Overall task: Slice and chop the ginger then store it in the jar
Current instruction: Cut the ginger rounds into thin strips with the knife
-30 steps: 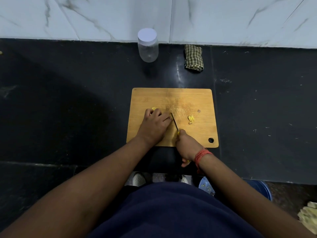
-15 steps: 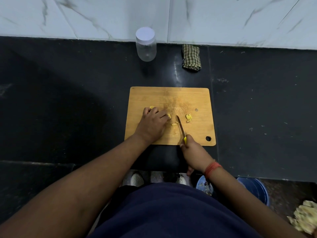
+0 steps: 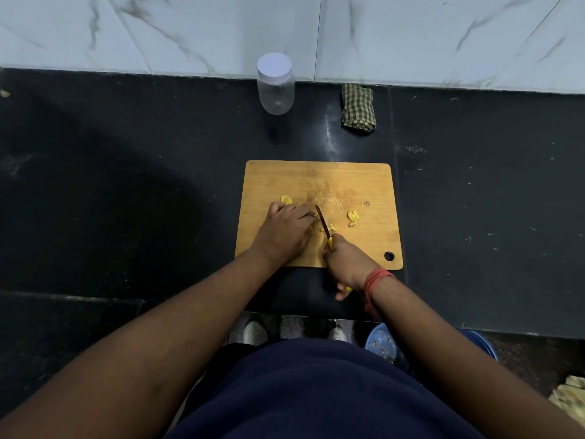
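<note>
Centre frame, on the rectangular wooden chopping board (image 3: 319,182), the left hand (image 3: 286,231) presses curled fingers over the yellow ginger pieces (image 3: 329,228) (partly hidden); the right hand (image 3: 346,263) grips the yellow-handled knife (image 3: 323,223). Recommend fingertips tucked, short cuts. The white-lidded clear plastic jar (image 3: 275,85) stands closed at upper centre.

Dim, soft overall; glare streak on the dark counter (image 3: 329,137), wide-angle bending at edges.

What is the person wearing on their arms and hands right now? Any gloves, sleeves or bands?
No gloves: both the left hand and the right hand are bare, and both forearms are uncovered, with no sleeve in view. The only item worn is a red thread band wound several times around the right wrist.
</note>
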